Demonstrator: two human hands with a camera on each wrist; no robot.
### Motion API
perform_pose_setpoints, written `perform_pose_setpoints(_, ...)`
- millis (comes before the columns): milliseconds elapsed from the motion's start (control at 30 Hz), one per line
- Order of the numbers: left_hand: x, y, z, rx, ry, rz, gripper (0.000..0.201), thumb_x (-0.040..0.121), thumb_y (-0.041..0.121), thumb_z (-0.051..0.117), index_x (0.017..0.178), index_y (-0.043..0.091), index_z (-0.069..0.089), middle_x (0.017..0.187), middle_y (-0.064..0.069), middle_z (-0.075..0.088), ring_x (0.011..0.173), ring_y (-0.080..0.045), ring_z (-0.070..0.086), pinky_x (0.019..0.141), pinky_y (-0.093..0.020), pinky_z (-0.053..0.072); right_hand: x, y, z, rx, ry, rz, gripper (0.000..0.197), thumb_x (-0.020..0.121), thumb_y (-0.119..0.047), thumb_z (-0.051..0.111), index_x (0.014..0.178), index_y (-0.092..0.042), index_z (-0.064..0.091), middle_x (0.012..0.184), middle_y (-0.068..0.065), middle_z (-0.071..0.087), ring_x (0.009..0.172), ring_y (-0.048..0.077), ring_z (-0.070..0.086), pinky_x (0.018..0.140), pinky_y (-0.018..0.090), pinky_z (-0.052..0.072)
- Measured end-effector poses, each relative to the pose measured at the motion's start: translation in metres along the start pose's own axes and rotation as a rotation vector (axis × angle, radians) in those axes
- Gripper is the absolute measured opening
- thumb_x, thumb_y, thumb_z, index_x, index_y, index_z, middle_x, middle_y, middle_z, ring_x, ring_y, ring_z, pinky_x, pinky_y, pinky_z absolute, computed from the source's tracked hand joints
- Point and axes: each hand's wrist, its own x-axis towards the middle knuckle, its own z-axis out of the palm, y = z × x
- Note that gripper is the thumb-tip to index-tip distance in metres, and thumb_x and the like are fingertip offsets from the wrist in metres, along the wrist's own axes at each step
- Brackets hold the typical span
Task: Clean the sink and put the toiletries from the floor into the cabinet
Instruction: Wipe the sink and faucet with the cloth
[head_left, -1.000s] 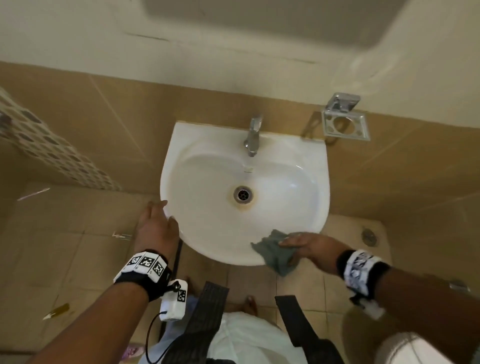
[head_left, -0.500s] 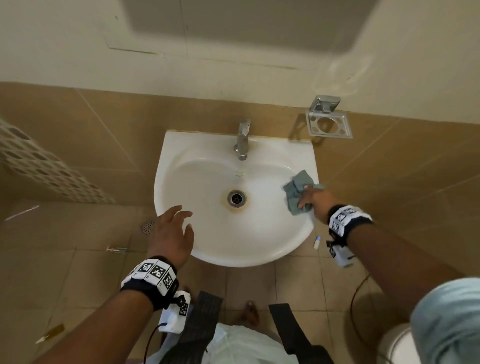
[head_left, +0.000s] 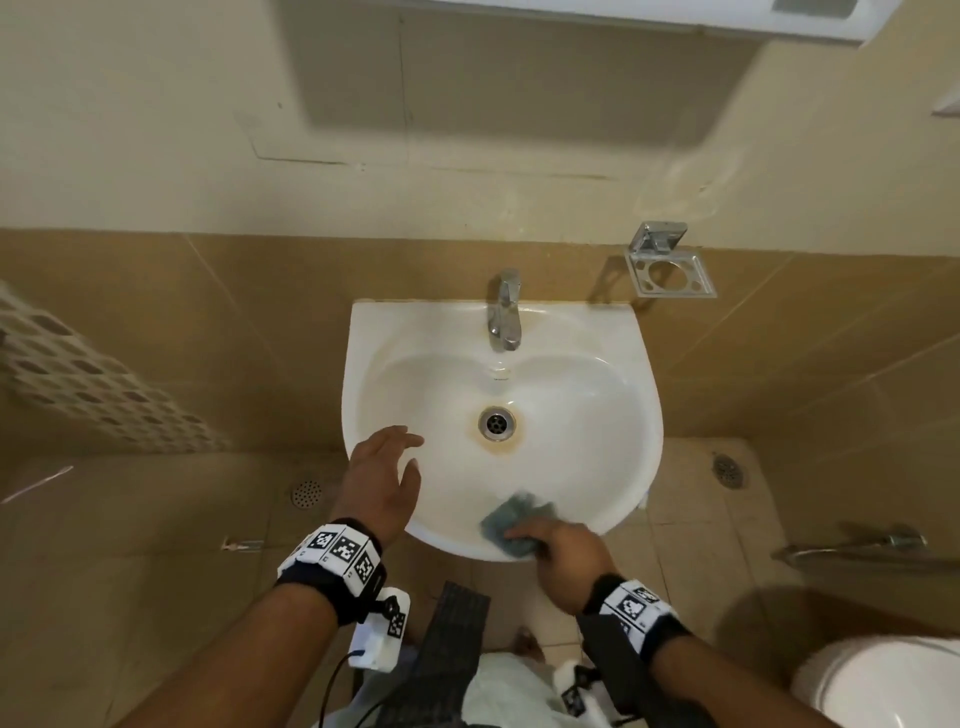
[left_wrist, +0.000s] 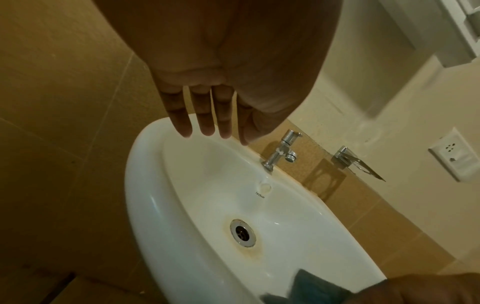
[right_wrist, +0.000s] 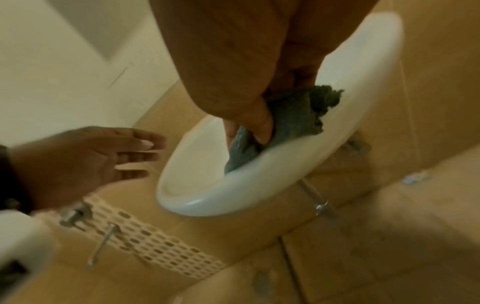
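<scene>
White ceramic sink (head_left: 613, 364) on the tan tiled wall, and the person is mid-wipe on it, so this is clearly the cleaning step, not the toiletries part yet. The right hand (head_left: 563, 564) has its fingers curled round a bunched grey-blue cloth (head_left: 511, 522) and is pressing it against the inside of the near rim, right at the front of the bowl. The left hand (head_left: 382, 480) hangs over the left edge of the basin with fingers spread and relaxed, holding nothing; can't tell if it actually touches the rim.

There's a brownish stain ringing the drain (head_left: 497, 422) and trailing toward the front, so the bowl doesn't look done. Best guess for the next move: drag the cloth from the rim down toward that stain and scrub with some pressure, maybe bracing with the free hand.

As for the toiletries, a few small things lie on the floor (head_left: 156, 571), like a thin stick-shaped item (head_left: 36, 483) at far left and a small item (head_left: 241, 544) near the floor drain, too small to name. The cabinet (head_left: 701, 15) sits on the wall above, only its bottom edge in view.
</scene>
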Motion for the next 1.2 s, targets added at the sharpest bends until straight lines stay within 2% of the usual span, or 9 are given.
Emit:
perform_pose_setpoints(67,0.007,-0.002,-0.005,-0.037,0.003,0.046,0.029,0.097,0.018,0.055,0.124,0.023,0.062,0.137,0.002,0.057,0.13,-0.021,0.048,0.109,-0.032,0.037,0.01,-0.032,0.003,0.202,-0.124,-0.058,0.059,0.089,0.0,0.051,0.1,-0.057,0.066,0.122,-0.012,0.069,0.111,0.01,0.062,0.102,0.03,0.049)
perform_pose_setpoints(267,0.013,0.002,-0.042,-0.55,-0.174,-0.11,0.053,0.089,0.071,0.042,0.113,0.031,0.068,0.106,0.009,0.075,0.1,-0.008,0.068,0.093,-0.038,0.054,0.035,-0.093,-0.022,1.166,-0.277,0.026,0.038,0.093,0.009,0.055,0.127,-0.004,0.062,0.116,0.02,0.068,0.092,0.021,0.069,0.078,0.027,0.058)
perform_pose_setpoints(367,0.016,0.01,-0.058,-0.88,-0.428,-0.427,0.07,0.089,0.077,0.031,0.107,0.024,0.074,0.101,-0.004,0.078,0.099,-0.024,0.072,0.088,-0.04,0.055,0.041,-0.11,-0.04,1.554,-0.231,0.107,0.03,0.096,-0.01,0.055,0.124,0.0,0.064,0.132,0.029,0.059,0.112,0.032,0.064,0.101,0.04,0.052)
perform_pose_setpoints(467,0.012,0.017,-0.064,-1.198,-0.599,-0.529,0.076,0.089,0.076,0.03,0.126,0.018,0.062,0.123,-0.015,0.07,0.115,-0.032,0.067,0.103,-0.051,0.049,0.042,-0.121,-0.054,1.759,-0.206,0.188,0.036,0.097,-0.033,0.054,0.106,-0.005,0.075,0.124,0.024,0.066,0.114,0.032,0.065,0.108,0.047,0.044)
perform_pose_setpoints(600,0.007,0.015,-0.06,-1.093,-0.494,-0.463,0.041,0.096,0.034,0.061,0.126,0.005,0.063,0.116,-0.016,0.073,0.109,-0.033,0.07,0.097,-0.047,0.054,0.04,-0.118,-0.055,1.482,-0.286,0.163,0.04,0.099,-0.032,0.057,0.129,-0.005,0.062,0.134,0.024,0.06,0.126,0.038,0.056,0.111,0.053,0.039)
perform_pose_setpoints(700,0.008,0.01,-0.051,-0.957,-0.348,-0.452,0.026,0.096,0.015,0.064,0.119,0.004,0.065,0.113,-0.017,0.073,0.105,-0.031,0.071,0.097,-0.046,0.055,0.043,-0.11,-0.049,1.387,-0.245,0.236,0.045,0.09,-0.018,0.067,0.13,0.0,0.058,0.126,0.021,0.067,0.116,0.034,0.065,0.091,0.042,0.057)
perform_pose_setpoints(833,0.006,0.01,-0.048,-0.823,-0.266,-0.412,0.021,0.098,0.025,0.062,0.116,0.016,0.068,0.111,-0.005,0.074,0.103,-0.021,0.071,0.093,-0.041,0.057,0.047,-0.094,-0.046,1.319,-0.167,0.291,0.035,0.093,-0.015,0.065,0.126,-0.004,0.063,0.119,0.018,0.071,0.103,0.031,0.071,0.076,0.038,0.06)
perform_pose_setpoints(1067,0.007,0.06,-0.069,-1.018,-0.277,-0.291,0.031,0.096,0.041,0.061,0.116,0.018,0.068,0.11,-0.007,0.075,0.101,-0.028,0.072,0.086,-0.048,0.057,0.046,-0.076,-0.082,1.254,-0.033,0.078,0.035,0.088,-0.024,0.07,0.121,-0.014,0.067,0.117,0.012,0.072,0.107,0.027,0.069,0.092,0.04,0.055)
perform_pose_setpoints(1200,0.017,0.09,-0.069,-0.88,-0.243,-0.109,0.04,0.083,0.048,0.074,0.111,0.019,0.069,0.118,-0.002,0.072,0.111,-0.025,0.067,0.104,-0.055,0.048,0.048,-0.06,-0.112,1.072,0.115,-0.146,0.022,0.083,-0.023,0.078,0.103,-0.014,0.076,0.111,0.014,0.072,0.1,0.028,0.066,0.089,0.044,0.05)
